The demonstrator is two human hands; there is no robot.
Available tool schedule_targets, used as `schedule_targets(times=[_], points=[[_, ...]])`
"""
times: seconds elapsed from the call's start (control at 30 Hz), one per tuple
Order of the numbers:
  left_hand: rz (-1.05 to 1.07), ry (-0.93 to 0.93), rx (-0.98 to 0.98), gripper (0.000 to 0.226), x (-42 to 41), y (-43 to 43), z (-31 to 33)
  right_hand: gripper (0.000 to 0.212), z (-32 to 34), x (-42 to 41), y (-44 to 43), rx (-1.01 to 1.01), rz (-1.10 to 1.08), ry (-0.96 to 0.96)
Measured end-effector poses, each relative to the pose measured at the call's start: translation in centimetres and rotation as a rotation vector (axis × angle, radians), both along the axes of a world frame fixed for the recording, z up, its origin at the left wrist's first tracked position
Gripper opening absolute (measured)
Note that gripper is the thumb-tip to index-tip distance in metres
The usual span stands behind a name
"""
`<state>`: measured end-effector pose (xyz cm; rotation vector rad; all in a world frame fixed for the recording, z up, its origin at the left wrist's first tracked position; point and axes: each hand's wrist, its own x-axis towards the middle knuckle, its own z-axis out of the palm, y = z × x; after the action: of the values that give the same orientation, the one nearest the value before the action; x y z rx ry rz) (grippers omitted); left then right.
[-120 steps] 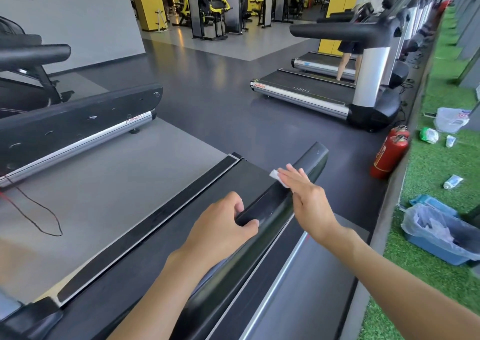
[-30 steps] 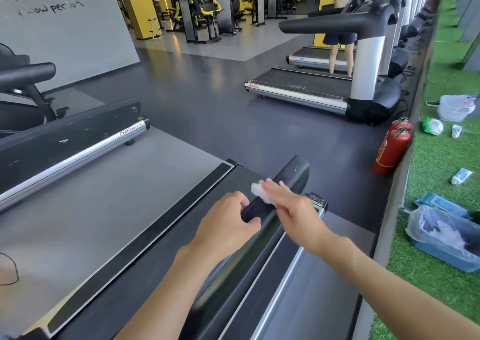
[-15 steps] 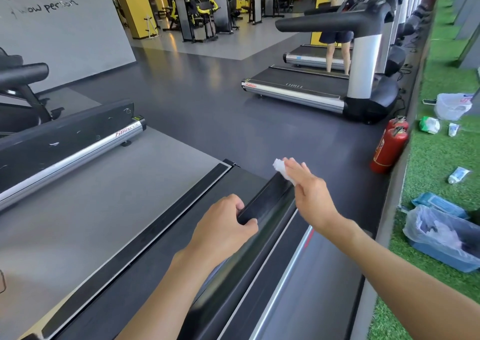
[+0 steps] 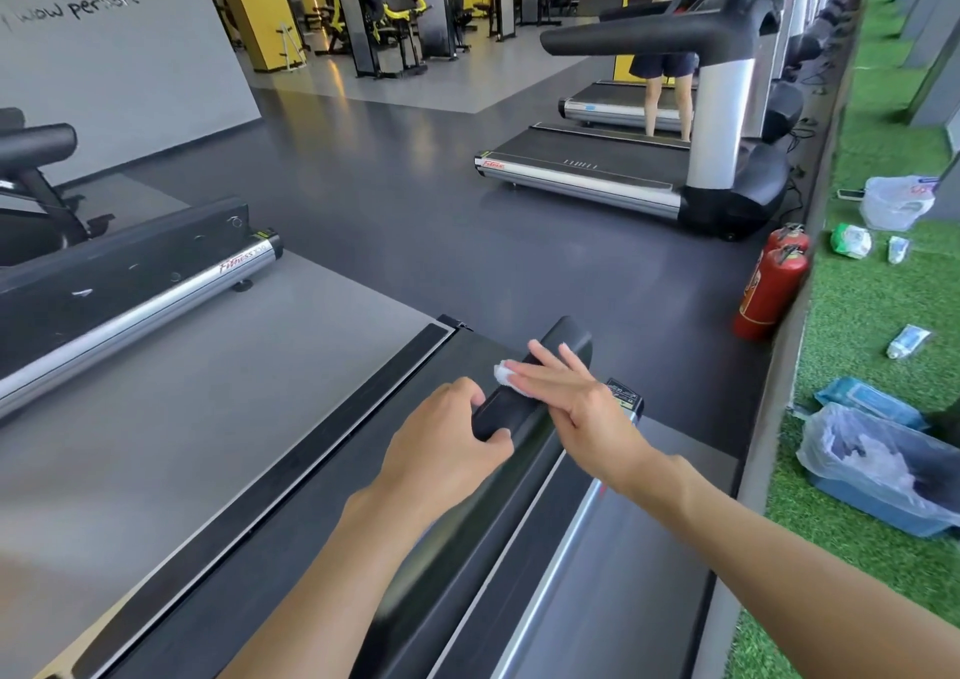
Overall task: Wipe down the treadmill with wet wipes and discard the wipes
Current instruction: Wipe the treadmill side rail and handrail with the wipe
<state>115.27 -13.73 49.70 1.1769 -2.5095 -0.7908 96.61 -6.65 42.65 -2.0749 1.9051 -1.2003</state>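
Grips the treadmill's black handrail point(image 4: 571, 338) with the left hand point(image 4: 441, 439), probably for steadiness, and presses the white wipe point(image 4: 503, 371) flat under the straight-fingered right hand point(image 4: 576, 398) near the rail's far end, with the lined bin point(image 4: 883, 476) ready at right.

- 2 hands: left hand point(image 4: 447, 444), right hand point(image 4: 576, 403)
- 1 wet wipe point(image 4: 503, 371)
- 1 black handrail point(image 4: 571, 338)
- 2 red fire extinguishers point(image 4: 771, 294)
- 1 lined blue bin point(image 4: 883, 509)
- 1 wipe pack point(image 4: 867, 400)
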Motion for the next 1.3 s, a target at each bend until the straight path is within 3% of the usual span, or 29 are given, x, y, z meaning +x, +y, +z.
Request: schedule_targets(times=[0.13,0.23,0.3,0.4,0.47,0.57,0.7,0.77,0.9,1.1,1.3], points=[[0.01,-0.016,0.007,0.021,0.1,0.1,0.0,0.074,0.3,-3.7,-1.8,0.012,-0.192,0.021],[0.018,-0.026,-0.001,0.022,0.0,0.3,0.0,0.062,1.2,-4.1,-1.7,0.005,-0.36,-0.239],[0.007,-0.025,-0.005,0.021,-0.3,0.2,0.2,0.061,2.1,-2.0,-0.8,-0.014,-0.284,-0.321],[-0.041,-0.042,-0.043,0.022,-1.1,0.1,0.5,0.073,2.4,1.1,0.5,-0.064,-0.02,-0.074],[-0.05,-0.042,-0.072,0.025,-1.6,0.0,0.4,0.078,2.2,1.2,0.6,-0.086,-0.005,0.136],[-0.031,-0.045,-0.083,0.021,-2.0,-0.1,0.3,0.083,1.2,-0.3,0.2,-0.065,0.012,0.273],[-0.023,-0.046,-0.052,0.016,-2.0,-0.2,0.1,0.078,-0.3,-3.5,-1.0,-0.018,-0.01,0.331],[-0.019,-0.042,-0.043,0.015,-2.0,0.0,0.1,0.087,0.1,-5.0,-1.7,0.03,-0.112,0.367],[0.003,-0.039,-0.047,0.016,-2.0,0.2,0.1,0.082,1.5,-5.7,-1.7,0.016,-0.362,0.094],[0.008,-0.039,-0.06,0.022,-2.1,0.1,0.1,0.081,-0.2,0.0,1.5,-0.071,-0.054,0.047],[0.012,-0.045,-0.047,0.023,-2.0,0.3,0.3,0.096,0.5,-2.9,0.3,-0.012,-0.146,0.265]])
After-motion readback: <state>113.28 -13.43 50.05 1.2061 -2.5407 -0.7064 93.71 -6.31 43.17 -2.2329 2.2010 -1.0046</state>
